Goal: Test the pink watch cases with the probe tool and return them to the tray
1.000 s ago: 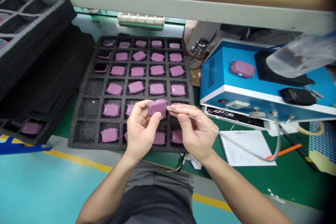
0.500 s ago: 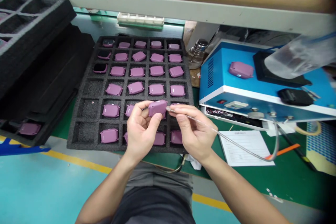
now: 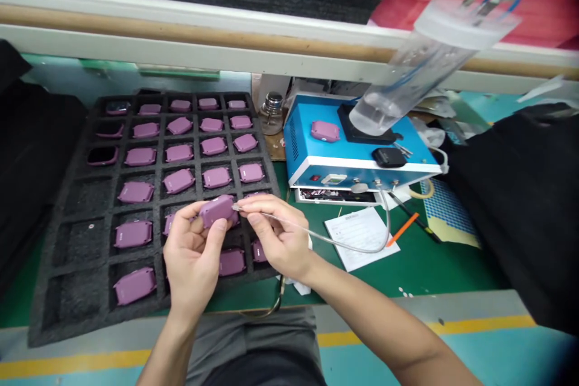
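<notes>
My left hand [image 3: 190, 256] is closed round a purple smartwatch case [image 3: 213, 211], fingers behind it and thumb on its near face. The case is tilted above a black foam tray [image 3: 102, 253]. In a pinch, my right hand [image 3: 283, 238] grips the end of a thin clear tube [image 3: 337, 244]. The tube's small tip meets or nearly meets the right edge of the case; actual contact I cannot tell. Rows of similar purple cases [image 3: 133, 233] lie in the tray compartments. Both hands hide some of the near ones.
A blue machine [image 3: 301, 145] stands right of the tray, carrying a clear cylinder [image 3: 407, 81] and another purple case [image 3: 325, 131]. The tube loops over a paper sheet [image 3: 357, 226] to its front. A glass bottle [image 3: 272, 113] stands behind; a shelf edge [image 3: 181, 33] crosses above.
The view has swung right and up, so the tray sits further left and the whole cylinder shows. Both hands keep their holds on the smartwatch case and the tube.
</notes>
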Demonstrator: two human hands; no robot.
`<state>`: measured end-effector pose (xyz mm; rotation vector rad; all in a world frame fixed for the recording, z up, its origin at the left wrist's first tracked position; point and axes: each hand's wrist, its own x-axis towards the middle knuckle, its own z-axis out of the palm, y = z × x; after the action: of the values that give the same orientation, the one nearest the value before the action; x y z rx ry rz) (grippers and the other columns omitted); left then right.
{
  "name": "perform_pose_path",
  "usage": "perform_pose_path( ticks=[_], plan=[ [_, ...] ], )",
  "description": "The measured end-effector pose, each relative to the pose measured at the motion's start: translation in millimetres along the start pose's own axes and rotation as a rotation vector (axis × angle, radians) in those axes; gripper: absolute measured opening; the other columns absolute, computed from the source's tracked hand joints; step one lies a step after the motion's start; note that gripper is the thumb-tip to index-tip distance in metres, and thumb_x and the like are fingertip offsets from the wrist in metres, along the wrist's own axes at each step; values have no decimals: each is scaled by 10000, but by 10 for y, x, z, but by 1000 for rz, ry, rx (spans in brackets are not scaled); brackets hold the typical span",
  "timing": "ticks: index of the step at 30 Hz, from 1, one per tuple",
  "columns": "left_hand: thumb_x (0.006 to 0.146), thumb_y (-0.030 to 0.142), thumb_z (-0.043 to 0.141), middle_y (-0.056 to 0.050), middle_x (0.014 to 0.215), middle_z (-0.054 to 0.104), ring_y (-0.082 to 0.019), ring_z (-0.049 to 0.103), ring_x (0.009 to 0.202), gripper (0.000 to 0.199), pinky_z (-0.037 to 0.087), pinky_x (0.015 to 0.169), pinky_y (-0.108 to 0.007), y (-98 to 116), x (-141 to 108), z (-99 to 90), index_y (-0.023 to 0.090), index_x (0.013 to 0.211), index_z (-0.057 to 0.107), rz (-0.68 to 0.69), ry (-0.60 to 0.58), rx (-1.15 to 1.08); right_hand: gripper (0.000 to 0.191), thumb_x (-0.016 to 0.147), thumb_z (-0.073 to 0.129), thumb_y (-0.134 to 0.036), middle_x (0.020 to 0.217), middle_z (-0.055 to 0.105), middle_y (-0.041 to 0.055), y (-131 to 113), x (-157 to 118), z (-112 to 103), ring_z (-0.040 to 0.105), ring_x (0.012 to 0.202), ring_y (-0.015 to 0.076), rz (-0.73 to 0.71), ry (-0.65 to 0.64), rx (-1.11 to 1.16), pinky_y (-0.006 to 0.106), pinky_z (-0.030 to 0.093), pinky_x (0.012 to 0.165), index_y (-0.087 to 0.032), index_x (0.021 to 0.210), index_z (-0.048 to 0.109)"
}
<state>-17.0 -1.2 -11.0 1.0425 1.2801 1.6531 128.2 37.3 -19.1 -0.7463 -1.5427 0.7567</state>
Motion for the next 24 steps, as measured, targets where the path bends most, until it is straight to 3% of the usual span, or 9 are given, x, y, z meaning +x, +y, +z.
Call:
perform_pose_path(
  ticks=[14,24],
  plan=[
    [888,253,812,-64,1092,800,-182,790,1005,308,661,906,-276,-4,9,-4,185,1141,650,1,17,12,184,988,621,-141,1038,825,75,-7,23,7,782,1019,191,-13,13,28,374,654,916,-239,1052,762],
    [886,265,814,-79,1112,794,-211,775,1085,328,661,896,-278,-9,-3,-22,186,1158,648,-13,14,23,178,997,610,-166,1041,823,68,-13,24,9,781,1016,189,-6,6,30,372,659,915,-248,1051,759]
  ],
)
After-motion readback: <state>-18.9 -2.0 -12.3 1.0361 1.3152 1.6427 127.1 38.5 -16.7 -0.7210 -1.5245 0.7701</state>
